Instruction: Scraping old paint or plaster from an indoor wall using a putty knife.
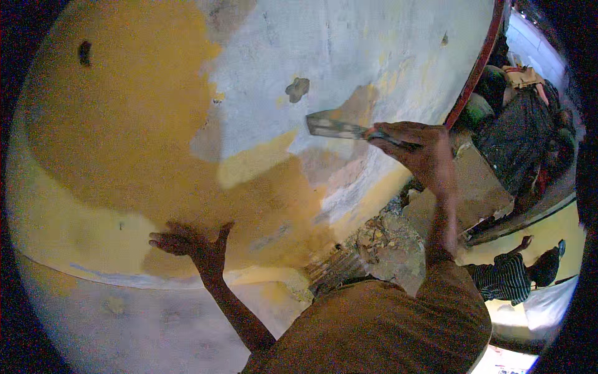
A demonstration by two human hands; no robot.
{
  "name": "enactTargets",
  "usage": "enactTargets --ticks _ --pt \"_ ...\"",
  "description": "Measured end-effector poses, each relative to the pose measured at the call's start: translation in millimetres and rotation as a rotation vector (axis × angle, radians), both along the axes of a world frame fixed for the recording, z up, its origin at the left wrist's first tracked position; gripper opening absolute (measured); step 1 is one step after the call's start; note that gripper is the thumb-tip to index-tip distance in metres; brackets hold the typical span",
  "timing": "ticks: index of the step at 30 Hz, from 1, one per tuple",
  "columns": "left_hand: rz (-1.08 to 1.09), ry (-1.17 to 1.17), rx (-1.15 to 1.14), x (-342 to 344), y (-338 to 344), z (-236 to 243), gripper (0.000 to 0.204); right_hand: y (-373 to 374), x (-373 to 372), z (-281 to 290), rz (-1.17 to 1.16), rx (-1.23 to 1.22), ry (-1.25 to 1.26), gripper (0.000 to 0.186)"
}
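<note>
Paint [118,118] in deep yellow lies in a big, smooth patch over the left side of the wall [367,37]. Toward the top right, the wall is pale and chalky, with streaks and rough blotches. One small gray spot [298,90] has a bumpy edge. A dark red strip [483,68] runs down the wall's upper right edge. Below that edge sit crumbly bits of rubble [381,240] and a flat brown board [483,187].

The scraper [336,126] is in front of the pale part, left of the red strip. It points to the wall's left edge. Its long side runs almost level, with the tip a little higher than the handle end. The blade is flat, gray and thin, wide at the tip and narrow near the handle. It looks a bit blurry, and I can't tell if it touches the wall.

The right hand [418,146] is curled around the scraper's handle. The left hand [194,246] holds nothing; its thumb sticks out away from its fingers, near the wall's lower left edge.
</note>
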State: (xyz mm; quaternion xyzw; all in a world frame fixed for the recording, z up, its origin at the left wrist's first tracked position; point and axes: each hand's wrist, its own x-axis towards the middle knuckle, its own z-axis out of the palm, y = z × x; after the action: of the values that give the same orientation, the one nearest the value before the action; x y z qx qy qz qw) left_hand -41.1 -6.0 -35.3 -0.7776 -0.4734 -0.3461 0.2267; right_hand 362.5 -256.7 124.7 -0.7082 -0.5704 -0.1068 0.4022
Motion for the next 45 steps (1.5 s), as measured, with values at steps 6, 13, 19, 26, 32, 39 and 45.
enactTargets --ticks 6,13,19,26,32,39,45 --pt "0.259 0.105 -0.023 -15.1 16.4 -13.5 0.104 10.5 -23.9 -7.8 0.027 0.059 0.011 0.024" --pt "-0.109 -0.184 -0.019 -29.4 11.0 -2.2 0.150 8.1 -54.3 0.2 -0.029 0.004 0.058 0.026" --pt "-0.085 -0.154 0.005 -24.1 4.1 2.4 0.149 5.6 -56.1 2.1 -0.020 0.007 -0.020 0.026" --pt "-0.104 -0.158 -0.013 -20.2 3.5 2.0 0.149 30.3 -35.2 -34.8 0.260 0.075 0.117 0.022" --pt "-0.096 -0.162 -0.030 -23.8 0.1 -1.2 0.148 43.6 -46.8 -23.6 0.267 0.050 -0.051 0.023" --pt "-0.082 -0.159 -0.015 -11.4 -11.3 19.7 0.149 0.4 -41.4 14.4 -0.019 -0.006 0.011 0.025" --pt "-0.085 -0.117 0.021 -21.2 -3.9 5.2 0.150 0.7 -51.9 16.3 -0.002 0.020 -0.144 0.021"
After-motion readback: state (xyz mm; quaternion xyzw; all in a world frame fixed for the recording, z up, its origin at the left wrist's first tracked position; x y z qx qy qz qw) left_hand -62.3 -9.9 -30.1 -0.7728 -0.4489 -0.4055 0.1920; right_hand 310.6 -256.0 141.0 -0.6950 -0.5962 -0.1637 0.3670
